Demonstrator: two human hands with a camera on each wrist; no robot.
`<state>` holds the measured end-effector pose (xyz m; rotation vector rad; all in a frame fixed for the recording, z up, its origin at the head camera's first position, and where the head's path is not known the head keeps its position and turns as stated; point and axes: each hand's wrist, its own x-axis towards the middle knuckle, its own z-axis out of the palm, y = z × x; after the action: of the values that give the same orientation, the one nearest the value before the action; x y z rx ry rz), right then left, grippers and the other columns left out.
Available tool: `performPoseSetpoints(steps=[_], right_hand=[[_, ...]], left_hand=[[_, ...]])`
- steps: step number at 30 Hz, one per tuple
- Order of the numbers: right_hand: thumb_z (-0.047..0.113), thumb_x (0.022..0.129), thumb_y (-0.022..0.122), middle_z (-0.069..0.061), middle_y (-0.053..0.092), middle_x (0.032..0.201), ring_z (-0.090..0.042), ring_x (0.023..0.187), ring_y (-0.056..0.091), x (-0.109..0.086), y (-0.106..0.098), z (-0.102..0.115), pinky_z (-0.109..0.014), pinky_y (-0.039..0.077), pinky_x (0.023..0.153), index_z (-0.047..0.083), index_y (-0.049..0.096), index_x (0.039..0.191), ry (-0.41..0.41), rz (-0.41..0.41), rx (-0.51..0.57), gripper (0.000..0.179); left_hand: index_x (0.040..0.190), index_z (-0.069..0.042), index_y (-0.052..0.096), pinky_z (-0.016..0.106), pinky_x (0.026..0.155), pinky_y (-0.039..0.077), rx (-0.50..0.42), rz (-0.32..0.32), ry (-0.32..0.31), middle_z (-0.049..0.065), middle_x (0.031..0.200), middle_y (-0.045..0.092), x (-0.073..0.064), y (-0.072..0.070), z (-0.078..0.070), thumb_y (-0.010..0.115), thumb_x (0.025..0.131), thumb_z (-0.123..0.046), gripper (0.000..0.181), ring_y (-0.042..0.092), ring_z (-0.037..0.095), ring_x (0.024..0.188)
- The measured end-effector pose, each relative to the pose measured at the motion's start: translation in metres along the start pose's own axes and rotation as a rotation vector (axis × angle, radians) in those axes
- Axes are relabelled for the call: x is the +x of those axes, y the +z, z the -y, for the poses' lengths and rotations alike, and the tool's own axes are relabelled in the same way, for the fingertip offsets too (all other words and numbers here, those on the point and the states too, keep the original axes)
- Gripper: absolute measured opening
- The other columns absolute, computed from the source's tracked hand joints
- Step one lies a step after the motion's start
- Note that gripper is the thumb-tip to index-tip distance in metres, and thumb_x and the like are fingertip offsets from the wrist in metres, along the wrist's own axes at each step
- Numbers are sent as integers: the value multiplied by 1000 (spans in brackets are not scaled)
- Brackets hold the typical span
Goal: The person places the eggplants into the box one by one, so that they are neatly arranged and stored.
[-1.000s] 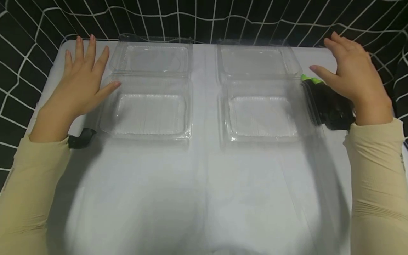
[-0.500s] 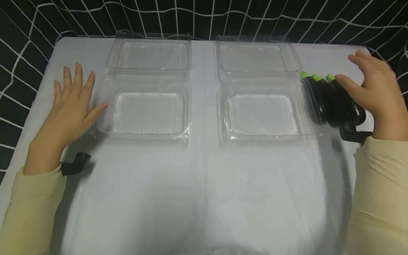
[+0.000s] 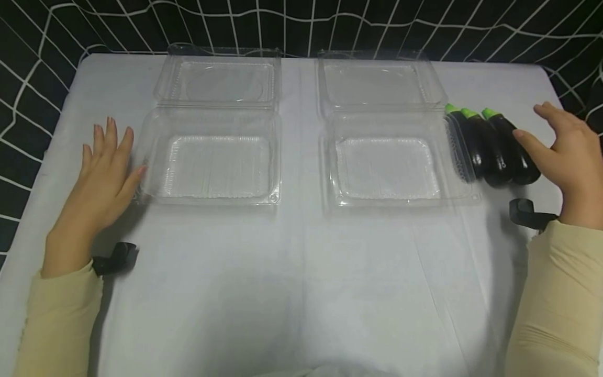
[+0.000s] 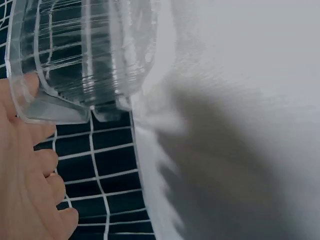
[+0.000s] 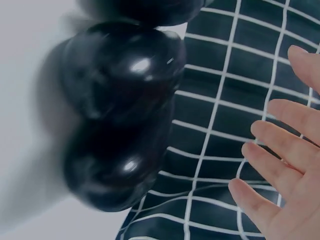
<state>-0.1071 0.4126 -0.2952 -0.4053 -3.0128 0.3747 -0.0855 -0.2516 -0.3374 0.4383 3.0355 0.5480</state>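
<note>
1. While I watch remotely, the left hand (image 3: 96,191), fingers apart, grips nothing, well left of the right-hand clear box (image 3: 386,170).
2. Right hand (image 3: 572,157): fingers apart, unladen, right of that box.
3. Eggplants (image 3: 490,149), three: just right of it; I judge reaching in hand, a grasp needed next.

Eggplants (image 3: 490,152) coloured black, caps (image 3: 491,112) tinted bright green — containers (image 3: 219,167) transparent. Table cover (image 3: 292,262) seen in white; backdrop (image 3: 301,35) patterned with white grid on black. Sleeves (image 3: 558,293) coloured pale yellow.
</note>
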Motion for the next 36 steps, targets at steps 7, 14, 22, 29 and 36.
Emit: performPoseSetpoints(steps=[7, 14, 22, 29, 36], right_hand=[[36, 97, 42, -19, 21, 152, -41, 138, 21, -6, 4, -16, -54, 16, 112, 3, 26, 148, 44, 13, 34, 63], [48, 94, 44, -16, 20, 154, -48, 133, 27, 14, 39, -80, -63, 26, 103, 16, 22, 151, 155, 44, 96, 68], [50, 91, 49, -7, 31, 151, -41, 131, 36, 21, 66, -139, -50, 30, 108, 29, 31, 148, 220, -20, 189, 63], [45, 93, 50, -1, 31, 151, -30, 134, 36, 13, 67, -122, -40, 29, 110, 26, 32, 148, 285, -6, 263, 61], [40, 91, 58, 10, 42, 144, 1, 126, 41, 6, 73, -124, -21, 29, 107, 28, 40, 144, 316, -48, 400, 58]], left_hand=[[149, 4, 12, 52, 113, -4, -57, -9, 15, 21, 155, -4, -4, 6, 4, 25, 103, -34, 60, -10, 32, 142], [149, 3, 14, 48, 115, 0, -134, -41, 49, 17, 156, 5, -6, 10, 7, 28, 103, -28, 57, 0, 26, 144], [148, 3, 16, 46, 115, 3, -171, -81, 93, 18, 154, 13, -3, 14, 6, 29, 104, -28, 56, 7, 25, 143], [148, 2, 17, 43, 116, 4, -177, -70, 83, 15, 155, 14, -2, 16, 3, 27, 104, -29, 56, 9, 23, 143], [147, 4, 18, 44, 116, 5, -166, -80, 82, 17, 154, 16, 0, 19, 3, 28, 104, -26, 54, 11, 25, 143]])
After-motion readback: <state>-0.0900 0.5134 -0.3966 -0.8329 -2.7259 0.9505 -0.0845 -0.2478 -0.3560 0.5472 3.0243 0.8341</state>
